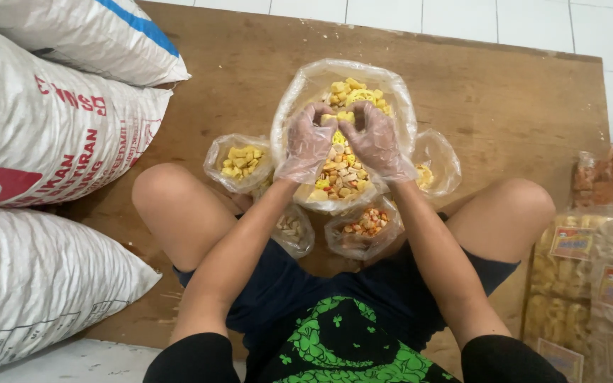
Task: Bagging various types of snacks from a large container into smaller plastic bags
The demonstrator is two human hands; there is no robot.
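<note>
The person sits cross-legged on a wooden board (505, 99) with a big clear bag of mixed snacks (342, 163) open between the knees. Both hands wear thin plastic gloves and are down in the bag. The left hand (308, 142) and the right hand (375, 142) are side by side, with curled fingers that meet at the tips and pinch a few yellow pieces between them.

To do this well, I think the hands should stay low over the bag mouth, so that bits which slip fall back in. A soft hold seems best, because these crackers look easy to break.

Smaller bags ring the big one: a bag of yellow chips (239, 162) on the left, a bag of orange bits (365, 227) near the body, a pale bag (292, 228) beside it, and another bag (435, 169) on the right. White sacks (44, 135) lie far left. Packed snack bags (590, 276) sit on the right.
</note>
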